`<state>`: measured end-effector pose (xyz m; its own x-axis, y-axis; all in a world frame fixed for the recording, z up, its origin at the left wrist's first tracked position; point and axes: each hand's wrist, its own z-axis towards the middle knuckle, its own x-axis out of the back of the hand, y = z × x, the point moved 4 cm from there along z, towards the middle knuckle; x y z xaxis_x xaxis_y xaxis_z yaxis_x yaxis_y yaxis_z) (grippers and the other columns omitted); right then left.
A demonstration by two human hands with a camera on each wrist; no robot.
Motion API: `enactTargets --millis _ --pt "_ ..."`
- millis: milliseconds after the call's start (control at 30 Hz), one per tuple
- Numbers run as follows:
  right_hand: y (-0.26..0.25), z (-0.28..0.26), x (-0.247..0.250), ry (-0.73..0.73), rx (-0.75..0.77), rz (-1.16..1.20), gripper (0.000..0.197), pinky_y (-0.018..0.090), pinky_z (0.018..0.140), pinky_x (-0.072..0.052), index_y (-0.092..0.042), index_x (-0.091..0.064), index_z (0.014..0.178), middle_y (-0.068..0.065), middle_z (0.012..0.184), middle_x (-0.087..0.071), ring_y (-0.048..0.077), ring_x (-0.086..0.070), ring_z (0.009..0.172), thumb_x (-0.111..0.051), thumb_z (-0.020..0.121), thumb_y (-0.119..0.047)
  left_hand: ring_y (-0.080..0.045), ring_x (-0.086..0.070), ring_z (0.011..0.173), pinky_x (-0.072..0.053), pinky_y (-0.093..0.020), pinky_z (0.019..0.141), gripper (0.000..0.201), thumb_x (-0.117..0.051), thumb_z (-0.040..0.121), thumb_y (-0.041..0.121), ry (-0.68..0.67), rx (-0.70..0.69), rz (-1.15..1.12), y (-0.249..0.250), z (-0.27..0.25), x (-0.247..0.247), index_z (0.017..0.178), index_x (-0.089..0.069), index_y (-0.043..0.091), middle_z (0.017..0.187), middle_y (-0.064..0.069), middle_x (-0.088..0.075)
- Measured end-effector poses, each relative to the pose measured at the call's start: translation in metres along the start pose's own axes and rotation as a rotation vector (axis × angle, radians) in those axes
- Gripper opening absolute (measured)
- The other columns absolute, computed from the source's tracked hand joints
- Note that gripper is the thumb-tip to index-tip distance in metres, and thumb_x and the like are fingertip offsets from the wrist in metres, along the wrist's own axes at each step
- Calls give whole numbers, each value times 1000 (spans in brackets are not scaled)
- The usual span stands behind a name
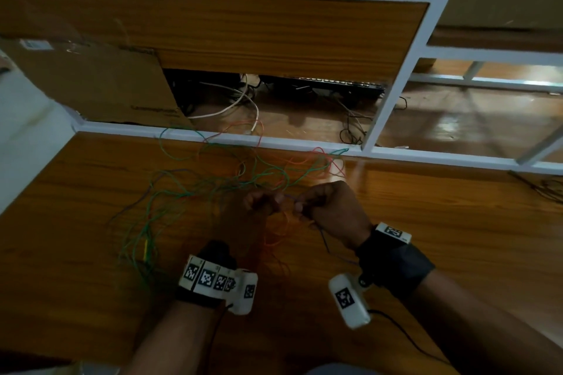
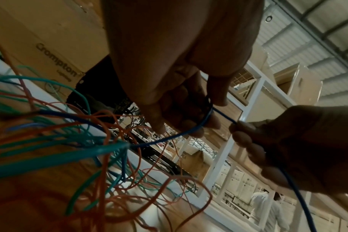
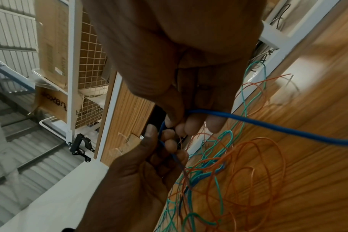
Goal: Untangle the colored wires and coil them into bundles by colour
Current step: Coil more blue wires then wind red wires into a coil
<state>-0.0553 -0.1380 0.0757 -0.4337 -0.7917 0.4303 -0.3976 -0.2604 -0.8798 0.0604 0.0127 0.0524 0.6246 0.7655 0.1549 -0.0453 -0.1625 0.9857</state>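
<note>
A tangle of thin green wires (image 1: 170, 192), orange wires (image 1: 274, 237) and blue wire lies spread on the wooden tabletop (image 1: 91, 253). Both hands are raised close together over its middle. My left hand (image 1: 262, 199) pinches a blue wire (image 2: 189, 131), which loops round its fingertips (image 2: 213, 124). My right hand (image 1: 316, 204) grips the same blue wire (image 3: 268, 125) a short way along, and the strand trails off past its palm. In the left wrist view the blue wire runs down into the green (image 2: 69, 152) and orange (image 2: 141, 204) knot.
A white-framed shelf (image 1: 396, 76) stands behind the table. A cardboard box (image 1: 100, 82) sits at back left, with black and white cables (image 1: 240, 100) and a dark device (image 1: 329, 85) beside it. A person in white (image 2: 268, 208) stands far off.
</note>
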Motion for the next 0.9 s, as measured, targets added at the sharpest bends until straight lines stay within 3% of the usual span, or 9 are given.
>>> enactTargets --millis 100,167,233,367,467,600,667,733,900 --pt "-4 0 5 39 48 -90 9 47 67 -63 -27 -80 76 -3 70 -77 18 -75 69 -84 80 -19 -8 -69 71 -55 -27 70 10 -70 89 19 9 17 -27 1 3 0 81 -73 24 72 5 -72" --pt "-8 1 10 108 117 -237 9 40 68 -62 -30 -80 75 -9 73 -77 9 -72 70 -84 77 -23 -10 -67 66 -55 -23 64 7 -73 87 16 -5 0 -29 5 4 2 83 -73 10 69 -1 -70" --pt "-10 3 11 140 155 -352 7 36 67 -61 -32 -81 78 -10 77 -77 8 -71 71 -80 77 -24 -7 -64 60 -51 -17 56 16 -74 86 13 -38 -11 8 8 3 3 83 -69 -2 66 -1 -67" --pt "-7 3 4 125 179 -461 20 33 64 -59 -36 -80 82 -8 81 -78 14 -70 70 -62 77 -30 -14 -67 61 -49 -20 53 14 -77 83 14 -76 29 35 3 3 11 80 -70 2 69 -8 -71" --pt "-8 1 -2 83 194 -488 19 29 59 -55 -35 -80 82 -7 80 -77 14 -69 66 -66 80 -24 -22 -69 67 -52 -27 57 14 -81 77 9 -61 90 -105 -2 1 12 83 -72 1 78 -16 -73" --pt "-12 -1 -4 -112 128 -402 15 31 66 -59 -32 -80 78 -13 78 -76 5 -68 70 -76 81 -18 -18 -71 76 -52 -31 65 36 -77 77 -2 -110 127 -137 -5 -1 14 111 -69 11 88 -10 -76" --pt "-13 0 -7 -280 50 -308 8 29 65 -58 -24 -82 82 -10 76 -76 3 -67 69 -79 87 -29 -15 -73 90 -56 -30 75 48 -76 79 0 -189 105 -58 1 -3 15 123 -63 14 96 -9 -76" --pt "-13 1 -13 -408 -67 -179 26 27 59 -53 -17 -81 88 0 81 -77 7 -67 67 -70 95 -40 -14 -71 100 -57 -32 85 56 -76 81 1 -233 74 23 6 -4 14 132 -59 14 99 -5 -76" --pt "-15 0 -16 -419 -204 43 20 40 76 -60 -12 -77 84 10 90 -79 23 -75 84 -63 96 -6 -11 -72 94 -60 -34 82 61 -79 80 6 -169 -2 30 15 -6 7 134 -57 23 94 -1 -77"
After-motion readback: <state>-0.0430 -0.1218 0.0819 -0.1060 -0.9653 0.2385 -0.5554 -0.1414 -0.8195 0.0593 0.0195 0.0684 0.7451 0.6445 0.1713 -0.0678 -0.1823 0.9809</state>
